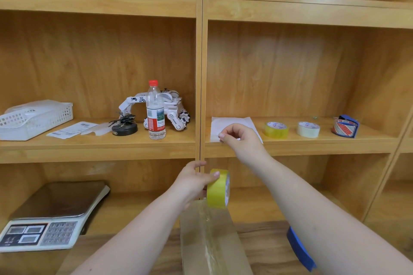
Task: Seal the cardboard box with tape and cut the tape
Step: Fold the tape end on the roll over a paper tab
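The cardboard box point(223, 252) lies on the wooden table at the bottom centre, its long side pointing away from me. A strip of clear tape point(209, 241) runs along its top seam up to the far edge. My left hand point(192, 182) grips the yellow tape roll point(218, 188) just above that far edge, with the tape still joined to the roll. My right hand point(239, 138) is raised to the middle shelf, over a white sheet of paper point(232, 124). Its thumb and forefinger are pinched together, and I see nothing between them.
Two tape rolls point(276, 130) point(308, 129) and a blue tape dispenser point(345, 126) stand on the shelf to the right. A water bottle point(155, 111), a toy robot point(172, 108) and a white basket point(33, 118) are on the left. A scale point(51, 214) sits lower left. A blue object point(299, 250) lies under my right forearm.
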A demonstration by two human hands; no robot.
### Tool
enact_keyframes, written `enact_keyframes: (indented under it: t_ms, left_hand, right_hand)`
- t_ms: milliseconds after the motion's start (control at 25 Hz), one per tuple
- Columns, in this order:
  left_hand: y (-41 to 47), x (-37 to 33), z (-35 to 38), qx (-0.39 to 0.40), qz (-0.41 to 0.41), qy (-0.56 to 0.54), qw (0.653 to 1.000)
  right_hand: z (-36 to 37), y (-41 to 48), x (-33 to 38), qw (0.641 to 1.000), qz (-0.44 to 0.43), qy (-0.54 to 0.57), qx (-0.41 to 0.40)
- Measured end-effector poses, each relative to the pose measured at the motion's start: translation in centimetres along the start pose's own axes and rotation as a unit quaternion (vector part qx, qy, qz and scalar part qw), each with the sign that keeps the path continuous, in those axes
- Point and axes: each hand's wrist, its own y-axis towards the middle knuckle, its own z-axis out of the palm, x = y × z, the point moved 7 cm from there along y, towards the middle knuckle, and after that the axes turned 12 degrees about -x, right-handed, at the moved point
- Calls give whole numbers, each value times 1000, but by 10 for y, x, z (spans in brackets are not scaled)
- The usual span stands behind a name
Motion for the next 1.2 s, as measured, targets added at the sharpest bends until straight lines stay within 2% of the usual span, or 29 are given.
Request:
enact_keyframes:
  t_ms: [120,240,520,800,1000,1200]
  left_hand:
    - [8,9,9,30,6,-32,999]
    - [16,16,19,57,30,-15,998]
    - [29,51,55,76,30,1,997]
    - [46,68,116,96,69,6,993]
    - [56,78,182,88,83,18,993]
    - [68,94,255,93,103,72,988]
  right_hand:
    - [-14,12,-26,997,43,-11,-62]
    - [-21,17,-64,992,91,-24,-84]
    - [-37,5,-138,980,137,-125,-73]
    - [-73,12,-199,975,181,-124,-46]
    - [-121,21,-256,963,250,-98,-36]
    - [-178,25,-314,958,252,-131,-45]
